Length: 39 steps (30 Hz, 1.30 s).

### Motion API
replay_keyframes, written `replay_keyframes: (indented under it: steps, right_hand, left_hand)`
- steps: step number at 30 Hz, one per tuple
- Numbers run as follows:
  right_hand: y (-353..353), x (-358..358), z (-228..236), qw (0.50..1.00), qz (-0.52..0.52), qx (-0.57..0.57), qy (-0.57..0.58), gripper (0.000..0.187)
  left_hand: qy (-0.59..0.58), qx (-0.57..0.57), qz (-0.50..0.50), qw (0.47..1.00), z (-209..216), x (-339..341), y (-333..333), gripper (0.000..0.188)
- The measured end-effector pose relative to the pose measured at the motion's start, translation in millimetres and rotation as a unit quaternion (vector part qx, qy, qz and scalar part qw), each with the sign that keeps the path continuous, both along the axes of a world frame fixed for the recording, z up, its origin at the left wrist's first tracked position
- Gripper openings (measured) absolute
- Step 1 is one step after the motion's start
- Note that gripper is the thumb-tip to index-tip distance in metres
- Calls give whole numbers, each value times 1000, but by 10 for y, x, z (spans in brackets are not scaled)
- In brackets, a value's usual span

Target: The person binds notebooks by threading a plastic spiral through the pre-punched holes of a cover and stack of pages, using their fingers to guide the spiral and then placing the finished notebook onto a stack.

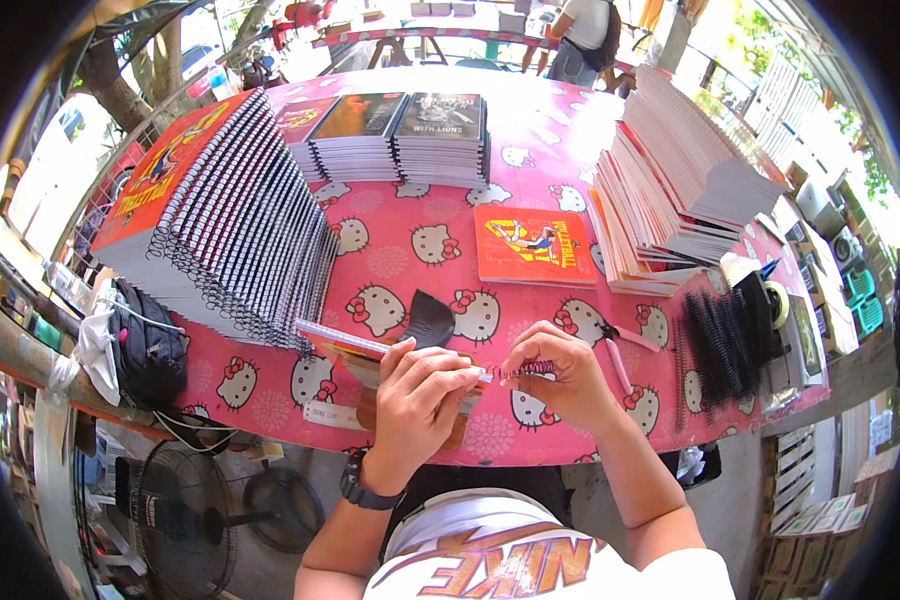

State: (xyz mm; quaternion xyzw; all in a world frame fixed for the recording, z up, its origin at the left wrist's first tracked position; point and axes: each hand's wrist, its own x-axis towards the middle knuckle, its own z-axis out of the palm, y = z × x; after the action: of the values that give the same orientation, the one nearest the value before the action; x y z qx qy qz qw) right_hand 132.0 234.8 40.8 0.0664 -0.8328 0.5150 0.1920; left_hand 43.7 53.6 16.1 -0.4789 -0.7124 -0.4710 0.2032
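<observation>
My left hand (pixel 422 395), with a dark watch on its wrist, grips a notebook (pixel 345 342) near the table's front edge. The notebook is tilted, with a white page edge showing, and the hand covers much of it. My right hand (pixel 560 375) is closed on a dark spiral binding coil (pixel 537 368). The coil's end meets the notebook's corner between my hands; how far it is threaded cannot be seen. Right of that hand lie pink-handled pliers (pixel 618 365). Beyond the left hand sits a black curved piece (pixel 430 320).
Tall stacks of spiral-bound notebooks (pixel 240 225) stand on the left, loose booklets (pixel 660 200) on the right. An orange booklet (pixel 535 248) lies mid-table, smaller stacks (pixel 440 140) behind. Black coils (pixel 725 345) are heaped at right. A fan (pixel 185 510) stands below left; a person (pixel 582 40) is far back.
</observation>
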Motion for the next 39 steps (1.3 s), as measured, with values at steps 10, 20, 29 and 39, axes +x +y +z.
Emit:
replay_keyframes:
  steps: [10,20,29,39]
  right_hand:
    - [-30,43,97,995,35,92,2,25]
    - [-168,150,203,987,8,146,-61,22]
    - [-424,347,161,967,-7,235,-93,24]
    - [-254,156,119,975,-62,209,-31,17]
  left_hand:
    - [-12,-10,-11,1000,36,10,-40,13]
    - [28,-84,13,996,181,-34,-143,20]
    - [13,-20,38,999,-40,94,-301,27]
    - [50,-88,-4,995,188,-72,-121,18]
